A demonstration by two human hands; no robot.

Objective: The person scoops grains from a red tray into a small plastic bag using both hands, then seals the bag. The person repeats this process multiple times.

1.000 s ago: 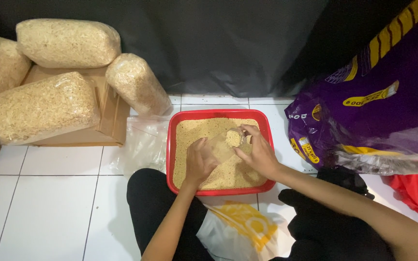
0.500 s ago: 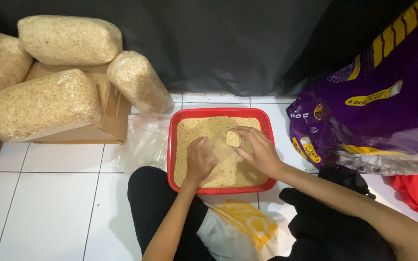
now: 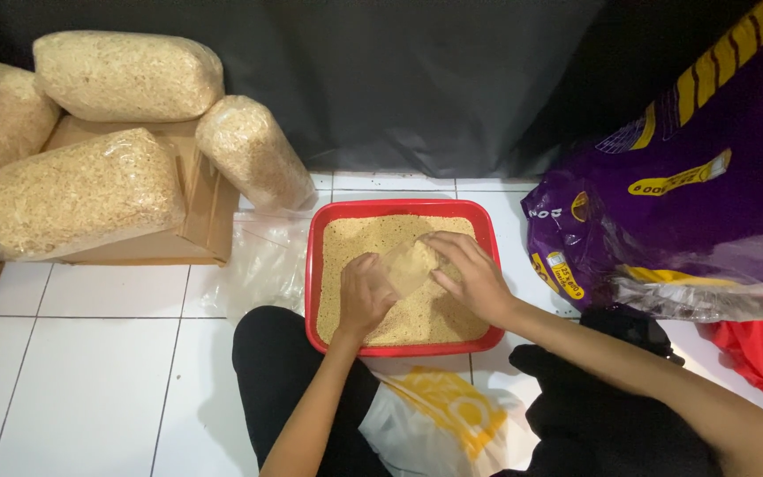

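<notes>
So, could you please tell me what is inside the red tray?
The red tray holds tan grain; both hands and a small clear bag rest there. Its bottom is covered.

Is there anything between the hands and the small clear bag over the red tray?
Nothing visible. Left hand and right hand both already touch the small clear bag over the grain in the red tray.

Four filled clear bags (image 3: 130,75) stacked left, one red tray (image 3: 399,208), one big purple sack (image 3: 691,177), two hands (image 3: 364,296).
</notes>
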